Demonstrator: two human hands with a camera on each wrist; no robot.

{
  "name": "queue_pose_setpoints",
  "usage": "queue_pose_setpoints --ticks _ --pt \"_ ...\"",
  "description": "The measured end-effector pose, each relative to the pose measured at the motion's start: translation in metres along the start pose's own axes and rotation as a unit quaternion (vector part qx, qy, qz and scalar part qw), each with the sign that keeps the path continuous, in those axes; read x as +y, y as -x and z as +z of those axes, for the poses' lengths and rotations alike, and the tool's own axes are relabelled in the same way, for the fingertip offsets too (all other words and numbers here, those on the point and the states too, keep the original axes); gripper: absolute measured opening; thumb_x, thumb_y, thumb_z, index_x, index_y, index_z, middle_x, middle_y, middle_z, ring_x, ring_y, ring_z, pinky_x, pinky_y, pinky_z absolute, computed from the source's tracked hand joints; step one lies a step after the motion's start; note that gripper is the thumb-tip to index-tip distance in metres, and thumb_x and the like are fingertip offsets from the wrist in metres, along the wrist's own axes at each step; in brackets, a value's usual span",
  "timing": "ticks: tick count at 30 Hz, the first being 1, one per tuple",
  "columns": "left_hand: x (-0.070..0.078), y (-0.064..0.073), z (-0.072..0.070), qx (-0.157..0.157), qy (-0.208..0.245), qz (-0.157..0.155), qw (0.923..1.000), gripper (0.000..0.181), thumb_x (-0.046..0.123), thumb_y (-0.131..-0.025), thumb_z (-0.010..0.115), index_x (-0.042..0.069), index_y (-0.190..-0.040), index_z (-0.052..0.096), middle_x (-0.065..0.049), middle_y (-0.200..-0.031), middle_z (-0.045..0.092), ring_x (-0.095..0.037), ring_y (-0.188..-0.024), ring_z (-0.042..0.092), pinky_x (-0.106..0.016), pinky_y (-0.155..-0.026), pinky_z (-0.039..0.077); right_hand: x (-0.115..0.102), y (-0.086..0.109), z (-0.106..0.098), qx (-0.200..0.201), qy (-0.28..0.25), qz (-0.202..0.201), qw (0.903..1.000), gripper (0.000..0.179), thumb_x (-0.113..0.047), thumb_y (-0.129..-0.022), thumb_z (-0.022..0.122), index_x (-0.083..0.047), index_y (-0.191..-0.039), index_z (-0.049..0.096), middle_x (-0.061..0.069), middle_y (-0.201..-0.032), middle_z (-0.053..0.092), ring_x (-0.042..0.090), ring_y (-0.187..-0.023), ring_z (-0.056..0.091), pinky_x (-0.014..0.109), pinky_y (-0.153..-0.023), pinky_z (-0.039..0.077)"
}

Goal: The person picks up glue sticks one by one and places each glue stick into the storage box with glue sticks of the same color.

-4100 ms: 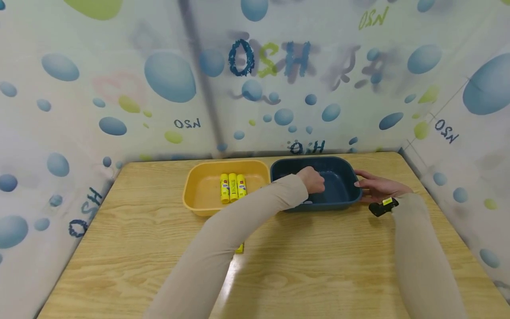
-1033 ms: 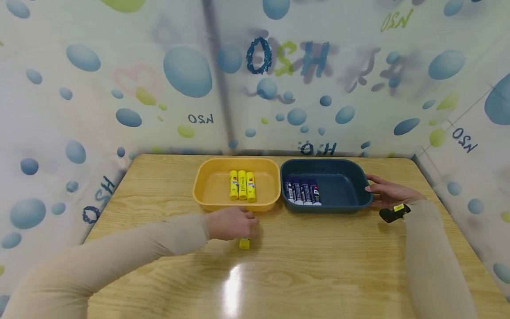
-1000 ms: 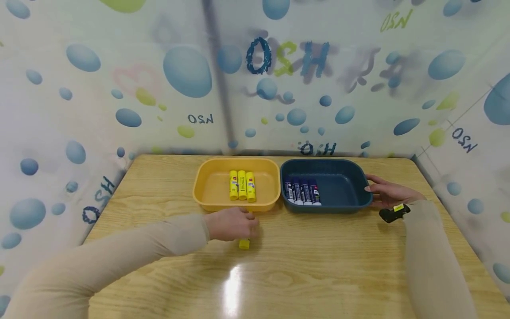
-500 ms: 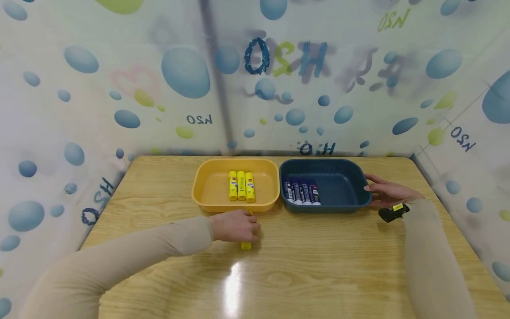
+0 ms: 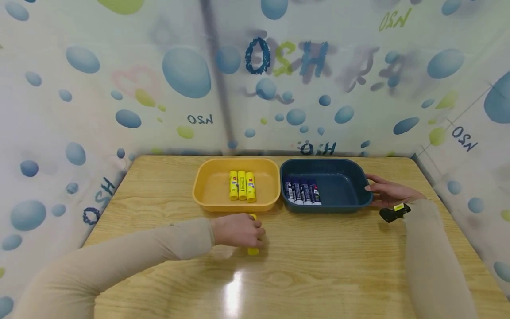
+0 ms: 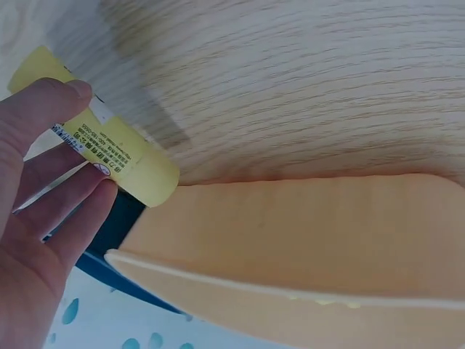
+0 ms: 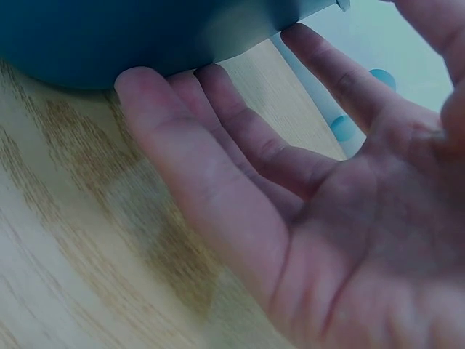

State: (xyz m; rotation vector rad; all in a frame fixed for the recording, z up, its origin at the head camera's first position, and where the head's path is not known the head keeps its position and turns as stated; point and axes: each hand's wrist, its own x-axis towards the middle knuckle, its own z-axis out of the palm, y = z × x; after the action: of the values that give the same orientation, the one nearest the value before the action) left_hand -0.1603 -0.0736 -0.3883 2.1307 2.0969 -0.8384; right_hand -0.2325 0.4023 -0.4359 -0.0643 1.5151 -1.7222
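A yellow glue stick [image 6: 120, 142] with printed text is pinched between the thumb and fingers of my left hand [image 5: 238, 230], in front of the yellow tray. Its two ends show above and below the hand in the head view. Inside the yellow tray [image 5: 207, 204], three yellow glue sticks [image 5: 242, 185] lie side by side. At the left end of the dark blue tray [image 5: 338, 208] lie several dark blue glue sticks [image 5: 305, 192] with white ends. My right hand [image 5: 392, 192] rests its extended fingertips against that tray's right end; in the right wrist view its palm holds nothing.
Both trays stand side by side at the back of the wooden table [image 5: 318, 266], before a patterned backdrop [image 5: 295, 106]. A black device [image 5: 393, 213] with a yellow label sits at the right wrist. Bright glare falls on the table front.
My left hand has left the blue tray for the table before the yellow tray, where it took hold of a glue stick. Lately hand and stick have shifted slightly nearer. The right hand stays put.
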Motion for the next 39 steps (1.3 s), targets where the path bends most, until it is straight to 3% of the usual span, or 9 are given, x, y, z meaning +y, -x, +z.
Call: queue_pose_setpoints --ticks 6,10,16,22,27,33,39 --pt "0.002 -0.001 -0.012 0.019 -0.024 0.011 0.9995 0.02 0.02 -0.093 0.063 0.03 -0.109 0.067 0.009 -0.103 0.061 -0.007 -0.087 0.054 -0.019 -0.071 0.047 0.0 0.002 -0.003 -0.032 -0.005 -0.01 0.9994 0.04 -0.012 -0.105 0.034 -0.041 -0.132 0.028 0.002 -0.126 0.051 0.016 -0.113 0.056 0.023 -0.082 0.052" --pt "-0.001 0.0 -0.021 0.036 -0.033 0.014 0.9987 0.018 0.019 -0.093 0.062 0.03 -0.107 0.067 0.009 -0.1 0.062 -0.008 -0.085 0.055 -0.019 -0.07 0.048 0.0 0.002 -0.003 -0.021 -0.002 -0.008 0.9997 0.044 -0.013 -0.105 0.035 -0.039 -0.138 0.022 0.001 -0.125 0.051 0.016 -0.113 0.056 0.024 -0.083 0.052" --pt "-0.012 0.002 -0.039 0.063 -0.039 -0.004 0.9973 0.02 0.014 -0.094 0.061 0.028 -0.107 0.066 0.007 -0.098 0.061 -0.011 -0.087 0.057 -0.023 -0.075 0.05 -0.002 0.002 -0.002 0.001 0.007 -0.001 1.0 0.053 -0.013 -0.105 0.036 -0.034 -0.145 0.008 0.0 -0.125 0.051 0.015 -0.113 0.056 0.025 -0.084 0.051" --pt "-0.029 0.002 -0.052 0.049 -0.018 -0.028 0.9982 0.022 0.013 -0.095 0.062 0.025 -0.114 0.065 0.003 -0.105 0.061 -0.014 -0.095 0.058 -0.027 -0.083 0.052 -0.002 0.002 -0.001 0.006 0.004 -0.001 1.0 0.053 -0.013 -0.105 0.036 -0.034 -0.145 0.008 0.0 -0.124 0.052 0.015 -0.113 0.056 0.029 -0.091 0.05" --pt "-0.046 0.002 -0.05 0.016 0.008 -0.06 0.9981 0.029 0.013 -0.095 0.062 0.025 -0.121 0.063 0.0 -0.113 0.061 -0.017 -0.099 0.059 -0.029 -0.085 0.052 -0.002 0.003 -0.002 0.012 -0.002 0.001 0.9999 0.05 -0.014 -0.104 0.038 -0.037 -0.142 0.014 0.0 -0.124 0.052 0.016 -0.113 0.056 0.03 -0.091 0.05" --pt "-0.071 0.002 -0.041 -0.005 0.021 -0.099 0.9949 0.028 0.009 -0.095 0.06 0.022 -0.12 0.064 -0.002 -0.109 0.063 -0.018 -0.094 0.06 -0.029 -0.08 0.053 -0.001 0.001 0.0 0.04 0.003 0.008 0.9992 0.049 -0.014 -0.104 0.041 -0.038 -0.14 0.019 0.0 -0.122 0.052 0.015 -0.11 0.057 0.031 -0.091 0.05" --pt "-0.09 0.002 -0.028 -0.032 0.065 -0.11 0.9913 0.034 0.014 -0.092 0.068 0.019 -0.124 0.063 -0.004 -0.115 0.062 -0.019 -0.099 0.059 -0.029 -0.086 0.052 0.001 0.0 0.003 0.053 -0.003 0.012 0.9985 0.05 -0.014 -0.104 0.041 -0.036 -0.142 0.018 0.002 -0.121 0.052 0.017 -0.109 0.058 0.032 -0.091 0.051"
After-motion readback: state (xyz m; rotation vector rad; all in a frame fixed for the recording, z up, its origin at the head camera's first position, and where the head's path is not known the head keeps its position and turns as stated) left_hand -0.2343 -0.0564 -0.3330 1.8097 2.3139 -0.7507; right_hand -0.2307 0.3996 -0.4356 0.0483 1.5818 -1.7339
